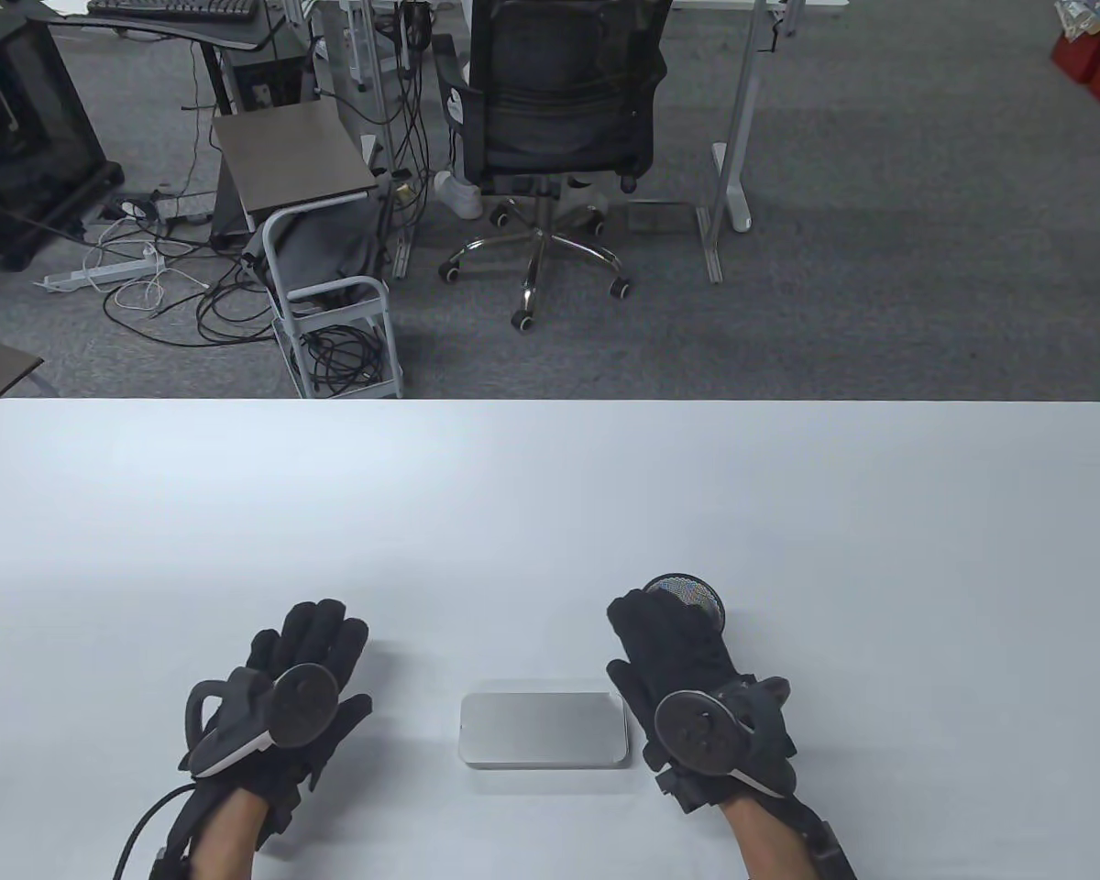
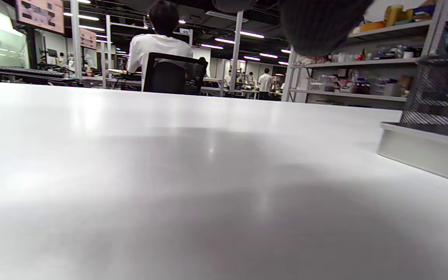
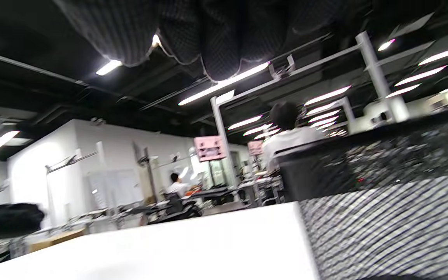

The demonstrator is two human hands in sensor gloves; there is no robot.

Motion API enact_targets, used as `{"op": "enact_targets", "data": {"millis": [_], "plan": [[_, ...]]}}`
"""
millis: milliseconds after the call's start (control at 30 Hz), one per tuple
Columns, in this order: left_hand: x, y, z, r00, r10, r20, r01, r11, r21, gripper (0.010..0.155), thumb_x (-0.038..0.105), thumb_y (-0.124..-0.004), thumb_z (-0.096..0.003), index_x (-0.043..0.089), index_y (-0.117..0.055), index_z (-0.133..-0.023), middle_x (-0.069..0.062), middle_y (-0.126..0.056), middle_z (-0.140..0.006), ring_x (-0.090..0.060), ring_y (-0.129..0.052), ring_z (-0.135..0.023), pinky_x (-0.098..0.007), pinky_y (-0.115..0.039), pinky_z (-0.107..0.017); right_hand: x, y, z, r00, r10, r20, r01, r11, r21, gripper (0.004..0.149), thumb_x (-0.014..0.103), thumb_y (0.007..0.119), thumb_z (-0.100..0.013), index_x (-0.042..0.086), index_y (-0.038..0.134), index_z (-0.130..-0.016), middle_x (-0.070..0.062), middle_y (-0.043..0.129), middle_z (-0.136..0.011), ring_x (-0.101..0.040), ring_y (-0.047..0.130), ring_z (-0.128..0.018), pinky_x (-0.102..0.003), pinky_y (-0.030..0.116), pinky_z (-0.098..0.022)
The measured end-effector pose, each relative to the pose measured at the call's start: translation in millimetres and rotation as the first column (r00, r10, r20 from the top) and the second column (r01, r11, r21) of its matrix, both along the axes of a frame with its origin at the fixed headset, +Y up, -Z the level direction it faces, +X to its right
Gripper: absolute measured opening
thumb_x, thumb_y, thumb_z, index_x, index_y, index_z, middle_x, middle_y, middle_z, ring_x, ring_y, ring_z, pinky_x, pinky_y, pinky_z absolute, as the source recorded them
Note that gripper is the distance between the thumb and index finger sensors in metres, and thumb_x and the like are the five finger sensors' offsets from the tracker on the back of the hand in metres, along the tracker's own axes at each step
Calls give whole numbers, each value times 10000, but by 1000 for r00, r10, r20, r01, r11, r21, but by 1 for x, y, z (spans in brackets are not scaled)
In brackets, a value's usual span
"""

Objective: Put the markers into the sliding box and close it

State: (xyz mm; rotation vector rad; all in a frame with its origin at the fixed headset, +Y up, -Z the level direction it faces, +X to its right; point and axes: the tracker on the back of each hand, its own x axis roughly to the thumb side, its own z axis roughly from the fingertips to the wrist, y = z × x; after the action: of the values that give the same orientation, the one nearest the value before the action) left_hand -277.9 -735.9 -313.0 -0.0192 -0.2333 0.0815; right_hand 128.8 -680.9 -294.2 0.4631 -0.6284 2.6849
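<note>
A closed silver sliding box (image 1: 544,730) is seen lying flat on the white table (image 1: 550,495), near the front edge, between the two gloved hands. Its lid is shut, and nothing rests on top of it.

The left hand (image 1: 280,701) is held well to the left of the box, apart from it, palm down, with the fingers (image 1: 316,632) stretched forward and slightly spread. Nothing is held in it. In the left wrist view only dark fingertips (image 2: 317,23) are seen at the top edge, above the bare table, with the side wall of the box (image 2: 422,153) at the right and a black mesh cup (image 2: 440,91) behind it.

The right hand (image 1: 697,678) is placed just to the right of the box, its thumb side close to the box's right end; whether it touches the box cannot be told. Its fingers (image 1: 651,619) are extended forward, and their tips reach the rim of the mesh cup (image 1: 687,596), which stands beyond the box's far right corner. A grip is not plainly shown; the fingers appear straight rather than curled. In the right wrist view the fingers (image 3: 216,35) are seen hanging from the top edge, with the mesh wall of the cup (image 3: 387,217) filling the right side, close below them.

Something colourful is glimpsed inside the cup from above, but the markers themselves cannot be made out clearly.

Beyond the table, an office chair (image 1: 550,137) and a small cart (image 1: 330,275) are seen on the grey carpet.
</note>
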Motion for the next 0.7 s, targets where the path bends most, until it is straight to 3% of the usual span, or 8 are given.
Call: {"op": "enact_targets", "data": {"millis": [167,333,700], "plan": [[-7,-1,-1,999,29,-22,-29,1000,-6,841,583,-695,-459,309,-230,-1104,50,-92,-1178,-268,-51,-1078,-563,-175,-731,34,-2,-8,982,7,188,3,998,-55,639,451,617,-496,286,456,-1092,-30,414,-1240,-341,337,-1110,-549,320,-780],[-6,-7,-4,1000,9,-26,-9,999,-35,855,596,-682,-460,312,-187,-1096,55,-50,-1165,-255,0,-1058,-543,-144,-724,68,-14,-18,945,5,328,59,981,-184,657,433,538,-510,298,292,-1104,-24,163,-1242,-326,61,-1083,-536,128,-741],[-7,-18,-9,999,-10,-48,5,994,-107,891,602,-671,-463,310,-75,-1057,43,23,-1136,-258,51,-1029,-532,-131,-722,96,-59,-37,895,127,427,60,915,-398,671,444,471,-502,302,170,-1084,-23,1,-1192,-304,-78,-1018,-523,27,-687]]}}
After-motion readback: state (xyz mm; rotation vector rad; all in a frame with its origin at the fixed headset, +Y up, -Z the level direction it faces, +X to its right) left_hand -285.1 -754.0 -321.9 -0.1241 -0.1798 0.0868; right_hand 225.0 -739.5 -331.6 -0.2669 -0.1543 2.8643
